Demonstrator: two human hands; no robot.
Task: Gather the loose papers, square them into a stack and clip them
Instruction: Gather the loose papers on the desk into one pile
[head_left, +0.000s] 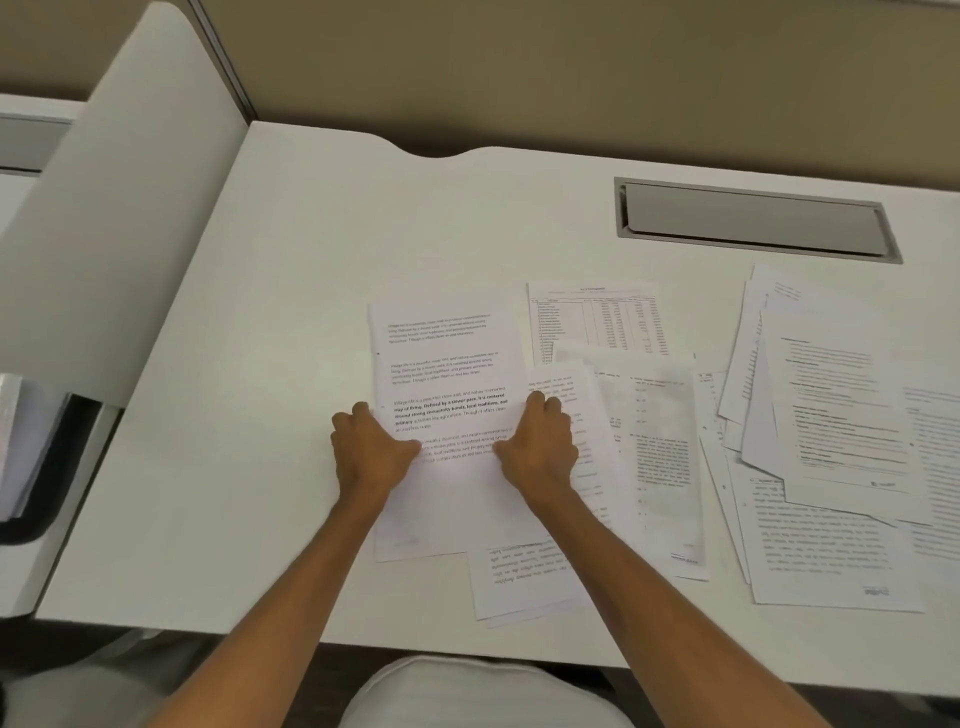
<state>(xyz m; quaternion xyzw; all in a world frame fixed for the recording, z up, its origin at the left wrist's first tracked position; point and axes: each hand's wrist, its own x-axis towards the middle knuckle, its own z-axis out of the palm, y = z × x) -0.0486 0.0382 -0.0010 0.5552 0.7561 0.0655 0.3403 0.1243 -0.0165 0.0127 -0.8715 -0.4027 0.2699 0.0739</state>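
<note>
Papers (447, 364) between both hands, left hand (371, 452), right hand (540, 447) gripping edges

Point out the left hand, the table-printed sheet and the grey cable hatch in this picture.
left hand (370, 451): head view, on the back of the hand.
table-printed sheet (597, 322): head view, on its printed columns.
grey cable hatch (753, 221): head view, on its lid.

The printed sheet (447, 364) bears text too blurred to read in most lines. Its lower edges lie hidden under the left hand (371, 449) and right hand (537, 447). Right of that sheet, the outermost page (935, 457) is cut off by the frame edge.
</note>
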